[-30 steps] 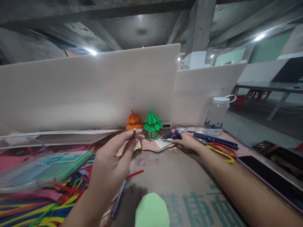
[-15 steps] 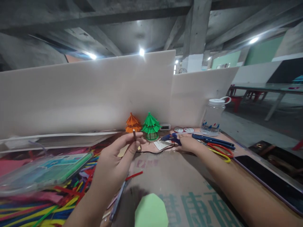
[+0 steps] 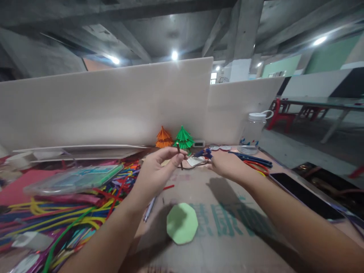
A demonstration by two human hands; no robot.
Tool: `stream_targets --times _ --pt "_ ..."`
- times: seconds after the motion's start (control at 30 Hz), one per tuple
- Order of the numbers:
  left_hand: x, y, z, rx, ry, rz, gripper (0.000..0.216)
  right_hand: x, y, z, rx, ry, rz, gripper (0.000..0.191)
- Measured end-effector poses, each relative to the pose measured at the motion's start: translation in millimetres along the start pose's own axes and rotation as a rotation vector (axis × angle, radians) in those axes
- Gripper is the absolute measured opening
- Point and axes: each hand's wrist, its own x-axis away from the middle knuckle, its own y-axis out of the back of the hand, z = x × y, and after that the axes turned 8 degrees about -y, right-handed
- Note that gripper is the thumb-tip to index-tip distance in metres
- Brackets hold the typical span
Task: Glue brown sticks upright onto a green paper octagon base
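My left hand (image 3: 157, 172) is raised over the cardboard sheet (image 3: 227, 231) and pinches a short thin brown stick (image 3: 179, 155) between thumb and fingertips. My right hand (image 3: 224, 165) is lifted beside it and grips a blue glue gun (image 3: 204, 153), whose nozzle points left toward the stick. Behind the hands an orange paper tree (image 3: 163, 137) and a green paper tree (image 3: 183, 138) stand against the white partition (image 3: 113, 106). A light green paper octagon (image 3: 182, 223) lies on the cardboard in front of me.
A heap of coloured strips (image 3: 65, 212) and a clear plastic case (image 3: 74, 179) fill the left. Scissors (image 3: 253, 161) with blue and red handles, a clear bottle (image 3: 252, 131) and a dark phone (image 3: 307, 196) lie to the right. A pen (image 3: 149, 208) lies near my left wrist.
My right hand has lifted the glue gun off the table and brought it toward the stick. My left hand moved the stick slightly right. The view has tilted down a little.
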Motion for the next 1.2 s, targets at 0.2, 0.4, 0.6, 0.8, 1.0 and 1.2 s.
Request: stream_targets --times 0.2,0.4,0.6,0.8,1.0,1.2 --pt "6.9 0.0 -10.7 0.034 -0.015 0.009 0.032 39.8 -8.5 -0.1 -0.116 0.061 -0.136 0.031" --pt "29.8 -9.0 14.9 0.263 0.301 0.157 0.044 84.8 -6.0 34.2 -0.326 0.245 -0.304 0.032" --pt "49.9 -28.4 33.1 0.374 0.449 0.264 0.047 89.3 -21.6 49.3 -0.531 0.720 -0.595 0.036" --pt "53.0 -27.2 52.6 0.349 0.505 0.290 0.054 76.2 -36.3 46.2 -0.552 0.767 -0.678 0.026" --pt "81.8 20.5 64.0 -0.428 0.135 0.729 0.083 80.8 -39.1 28.8 -0.817 0.423 -0.563 0.012" --pt "103.1 8.0 70.1 -0.544 0.074 0.810 0.073 98.8 -48.7 16.0 -1.008 0.219 -0.298 0.008"
